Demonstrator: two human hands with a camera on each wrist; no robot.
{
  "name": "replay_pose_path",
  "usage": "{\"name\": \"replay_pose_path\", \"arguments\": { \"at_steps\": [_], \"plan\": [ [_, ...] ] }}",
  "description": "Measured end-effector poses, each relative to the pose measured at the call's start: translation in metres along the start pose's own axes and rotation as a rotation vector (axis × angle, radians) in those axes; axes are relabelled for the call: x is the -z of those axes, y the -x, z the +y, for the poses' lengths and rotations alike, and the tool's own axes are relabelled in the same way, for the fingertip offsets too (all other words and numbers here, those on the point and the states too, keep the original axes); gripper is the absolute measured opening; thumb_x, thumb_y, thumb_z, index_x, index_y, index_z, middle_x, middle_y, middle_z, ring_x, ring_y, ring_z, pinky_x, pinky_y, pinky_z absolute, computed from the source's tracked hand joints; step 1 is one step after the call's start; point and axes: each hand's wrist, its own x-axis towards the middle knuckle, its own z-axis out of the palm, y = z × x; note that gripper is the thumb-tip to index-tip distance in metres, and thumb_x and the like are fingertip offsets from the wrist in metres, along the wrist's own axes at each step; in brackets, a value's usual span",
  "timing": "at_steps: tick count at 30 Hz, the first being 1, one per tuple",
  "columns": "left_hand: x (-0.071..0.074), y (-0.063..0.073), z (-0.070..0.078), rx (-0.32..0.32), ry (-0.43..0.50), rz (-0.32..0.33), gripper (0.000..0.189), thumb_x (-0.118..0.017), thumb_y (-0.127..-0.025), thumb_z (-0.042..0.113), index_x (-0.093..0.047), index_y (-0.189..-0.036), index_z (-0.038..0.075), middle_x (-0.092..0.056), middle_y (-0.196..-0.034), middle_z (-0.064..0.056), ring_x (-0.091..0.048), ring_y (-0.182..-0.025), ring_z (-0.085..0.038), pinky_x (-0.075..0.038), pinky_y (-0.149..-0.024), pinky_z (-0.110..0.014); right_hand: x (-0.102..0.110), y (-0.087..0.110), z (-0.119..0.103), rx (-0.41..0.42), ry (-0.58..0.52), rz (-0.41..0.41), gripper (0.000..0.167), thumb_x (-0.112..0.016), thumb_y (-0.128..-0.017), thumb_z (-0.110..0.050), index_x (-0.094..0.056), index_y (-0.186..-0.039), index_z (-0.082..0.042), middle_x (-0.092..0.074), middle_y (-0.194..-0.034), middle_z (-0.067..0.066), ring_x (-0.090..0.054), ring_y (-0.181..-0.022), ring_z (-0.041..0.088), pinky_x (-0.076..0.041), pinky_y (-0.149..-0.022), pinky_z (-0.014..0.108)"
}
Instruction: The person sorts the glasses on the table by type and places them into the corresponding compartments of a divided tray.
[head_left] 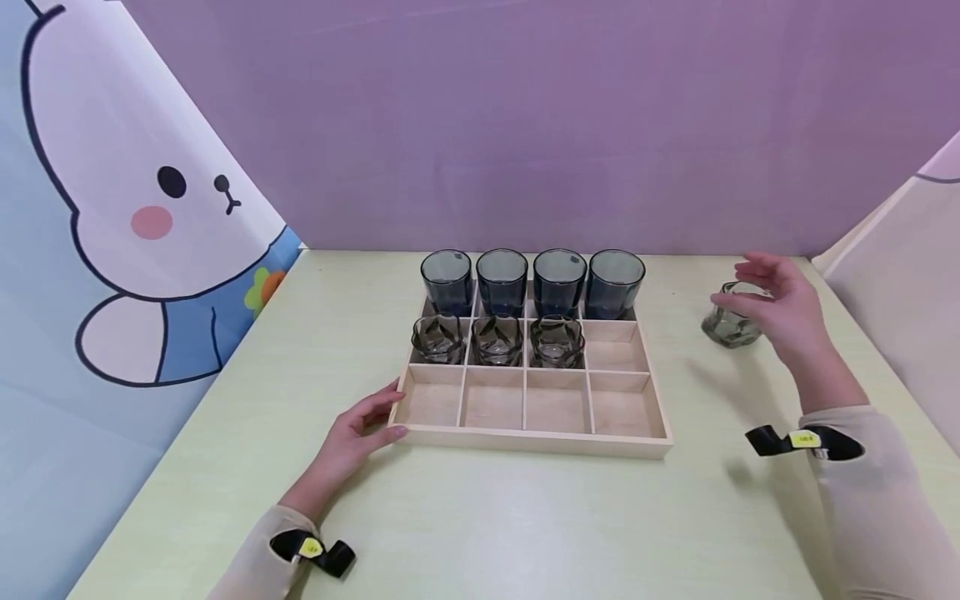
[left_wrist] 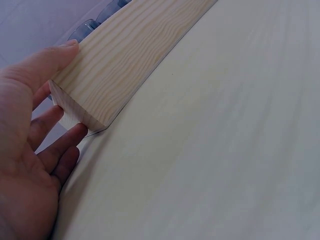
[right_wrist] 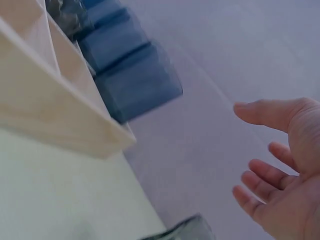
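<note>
A pale wooden divided tray [head_left: 525, 440] lies on the table, and my left hand [head_left: 356, 429] holds its near left corner. In the left wrist view the thumb [left_wrist: 62, 55] rests on the front board while fingertips touch the end board. At the right, a smoky wavy-sided glass [head_left: 729, 331] stands on the table. My right hand [head_left: 787, 308] is beside and above that glass. The right wrist view shows its thumb and fingers spread, with nothing between them; part of the wavy glass [right_wrist: 192, 230] shows at the bottom edge, apart from the fingers.
Tall blue-grey glasses, among them the rightmost one [head_left: 615, 287], fill the tray's back row. Three short wavy glasses, including a middle one [head_left: 497, 342], occupy the second row. Behind the table [head_left: 540, 517] hangs a purple backdrop [head_left: 555, 125]; a cartoon-print cloth [head_left: 120, 250] borders the left.
</note>
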Motion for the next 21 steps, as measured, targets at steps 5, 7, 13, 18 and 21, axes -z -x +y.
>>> {"name": "replay_pose_path", "arguments": {
  "at_steps": [5,7,13,18,21],
  "plan": [
    [0.000,0.001,0.002,-0.007,0.013,-0.004,0.048,-0.073,-0.086,-0.003,-0.058,-0.131,-0.005,-0.042,-0.152,-0.019,-0.058,-0.113,-0.016,-0.045,-0.095,-0.019,0.008,-0.004,0.010,-0.045,0.131,0.138,0.059,-0.079,-0.083,-0.002,-0.051,-0.124,-0.033,-0.050,-0.116,-0.019,-0.042,-0.116,0.001,-0.035,-0.091,0.010],
    [0.000,0.001,0.003,-0.010,0.024,-0.004,0.048,-0.073,-0.086,-0.004,-0.058,-0.131,-0.006,-0.041,-0.152,-0.020,-0.058,-0.113,-0.013,-0.045,-0.095,-0.019,0.012,-0.005,0.015,-0.072,0.185,0.160,0.061,-0.079,-0.084,-0.008,-0.048,-0.130,-0.032,-0.046,-0.122,-0.021,-0.037,-0.125,0.006,-0.029,-0.099,0.015],
    [0.000,0.001,0.003,-0.012,0.032,-0.004,0.048,-0.073,-0.085,-0.004,-0.058,-0.131,-0.007,-0.041,-0.152,-0.021,-0.058,-0.112,-0.011,-0.045,-0.095,-0.019,0.023,-0.008,0.031,-0.173,0.295,0.130,0.082,-0.077,-0.088,-0.023,-0.029,-0.155,-0.022,-0.035,-0.142,-0.011,-0.019,-0.141,0.018,-0.020,-0.114,0.033],
    [0.000,0.001,0.003,-0.012,0.021,-0.005,0.048,-0.073,-0.086,-0.004,-0.058,-0.131,-0.006,-0.041,-0.152,-0.020,-0.058,-0.113,-0.015,-0.045,-0.095,-0.020,0.029,-0.009,0.043,-0.246,0.289,0.081,0.093,-0.076,-0.089,-0.024,-0.015,-0.159,-0.018,-0.028,-0.151,0.004,-0.014,-0.144,0.029,-0.021,-0.117,0.043],
    [0.000,0.001,0.003,-0.009,0.014,-0.003,0.048,-0.073,-0.086,-0.003,-0.058,-0.131,-0.006,-0.041,-0.152,-0.019,-0.058,-0.114,-0.016,-0.045,-0.095,-0.020,0.030,-0.010,0.048,-0.276,0.289,0.048,0.098,-0.076,-0.090,-0.025,-0.008,-0.160,-0.016,-0.019,-0.157,0.016,-0.013,-0.145,0.033,-0.023,-0.117,0.042]
  ]
}}
